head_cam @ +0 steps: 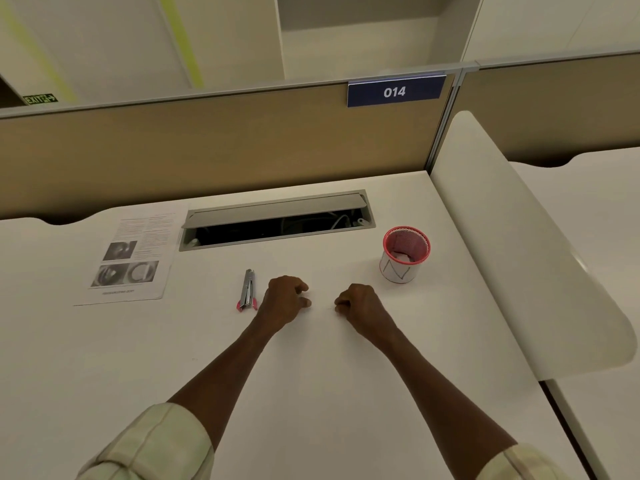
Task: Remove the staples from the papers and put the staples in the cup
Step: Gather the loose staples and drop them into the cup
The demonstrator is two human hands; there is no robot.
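Staples themselves are barely visible: a thin dark sliver lies on the white surface (311,393) just left of the right hand (356,304), possibly one of them, though it is too small to be sure. That hand is curled with fingertips pinched at the surface, probably to pick up the sliver; whether it grips anything I cannot tell. The left hand (285,299), loosely curled, rests left of the right hand and holds nothing I can see. The staple remover (247,291) lies further left, set down within reach. The red-rimmed cup (405,254) stands beyond and right of the right hand, near enough for a short drop. The printed papers (133,256) lie far left, apart from both hands.
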